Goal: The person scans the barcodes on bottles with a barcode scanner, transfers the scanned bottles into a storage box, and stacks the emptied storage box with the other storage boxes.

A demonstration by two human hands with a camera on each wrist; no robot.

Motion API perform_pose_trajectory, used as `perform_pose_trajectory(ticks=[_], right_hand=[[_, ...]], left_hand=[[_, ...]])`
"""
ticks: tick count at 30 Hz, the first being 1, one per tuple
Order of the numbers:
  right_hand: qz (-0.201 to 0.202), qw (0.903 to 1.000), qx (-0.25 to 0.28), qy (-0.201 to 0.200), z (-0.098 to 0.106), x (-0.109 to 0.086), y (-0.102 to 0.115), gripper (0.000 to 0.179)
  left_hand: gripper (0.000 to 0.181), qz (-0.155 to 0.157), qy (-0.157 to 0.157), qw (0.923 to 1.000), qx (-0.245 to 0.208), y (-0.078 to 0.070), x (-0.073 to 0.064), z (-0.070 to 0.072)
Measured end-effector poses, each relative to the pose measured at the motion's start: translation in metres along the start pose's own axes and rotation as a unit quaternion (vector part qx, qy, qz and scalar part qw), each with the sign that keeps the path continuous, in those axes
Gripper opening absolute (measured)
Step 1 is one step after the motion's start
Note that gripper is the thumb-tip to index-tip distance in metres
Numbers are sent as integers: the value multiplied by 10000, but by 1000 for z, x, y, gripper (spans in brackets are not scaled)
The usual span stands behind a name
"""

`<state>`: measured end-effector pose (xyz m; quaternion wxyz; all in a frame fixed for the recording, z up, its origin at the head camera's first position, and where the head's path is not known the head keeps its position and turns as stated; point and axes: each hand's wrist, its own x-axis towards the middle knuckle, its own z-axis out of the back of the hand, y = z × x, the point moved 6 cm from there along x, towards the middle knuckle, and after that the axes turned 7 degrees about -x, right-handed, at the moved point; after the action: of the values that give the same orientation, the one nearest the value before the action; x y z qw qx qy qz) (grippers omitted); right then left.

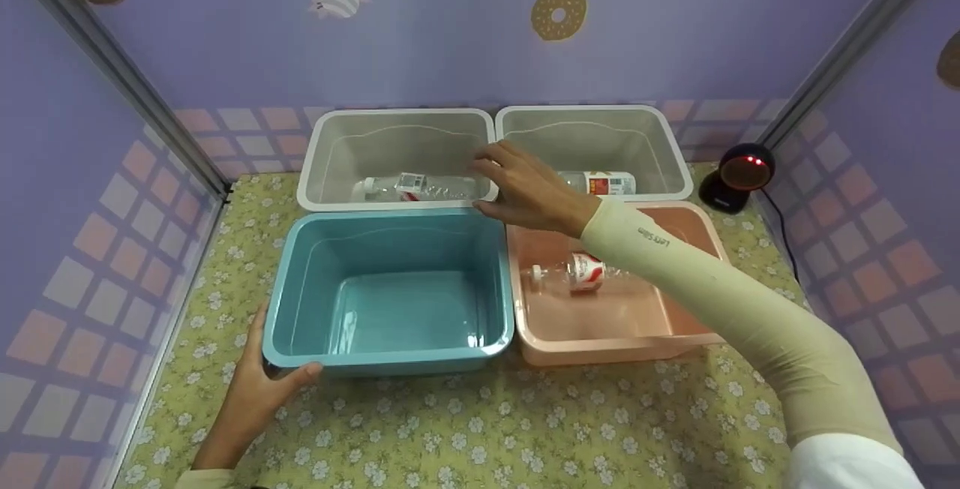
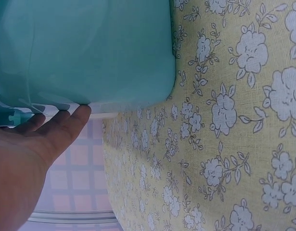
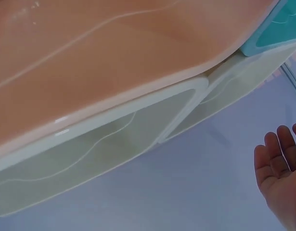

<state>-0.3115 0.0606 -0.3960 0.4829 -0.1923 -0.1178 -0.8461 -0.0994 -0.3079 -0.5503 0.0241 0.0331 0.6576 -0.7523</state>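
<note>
My left hand (image 1: pixel 259 380) rests at the near left corner of the blue tub (image 1: pixel 390 361). In the left wrist view its extended fingers (image 2: pixel 66 126) touch the tub's outer wall, and the thumb lies by the front rim. My right hand (image 1: pixel 536 187) hovers with loosely bent fingers where the tubs meet, holding nothing. Beneath and left of it, a clear plastic bottle (image 1: pixel 420 187) lies in the back left grey tub (image 1: pixel 397 113). Another labelled bottle (image 1: pixel 609 183) lies in the back right grey tub (image 1: pixel 592 110), partly hidden by the hand.
In the pink tub (image 1: pixel 600 350) lies a clear bottle with a red and white label (image 1: pixel 585 271), partly under my right forearm. A black scanner (image 1: pixel 739 174) with red lights and a cable stands at the right. Purple walls enclose the flowered tabletop (image 1: pixel 480 429).
</note>
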Motion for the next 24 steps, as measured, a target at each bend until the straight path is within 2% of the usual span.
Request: perform_pose_trajectory(ticks=[6,10,17,24], right_hand=[[75,9995,111,-291,15,-18,1,45],[139,9992,130,-359,23,-31,1,45],[47,9995,160,-262,31,-54,0,48],[-109,9998,161,-71,37,-78,-3,49]], left_hand=[[121,69,27,9998,-159,0,0,0],[120,3,44,9998,-217,-1,0,-2],[120,24,-3,10000,33,-2,0,-1],[121,-59,-11,9999,-159,-4,-1,-1]])
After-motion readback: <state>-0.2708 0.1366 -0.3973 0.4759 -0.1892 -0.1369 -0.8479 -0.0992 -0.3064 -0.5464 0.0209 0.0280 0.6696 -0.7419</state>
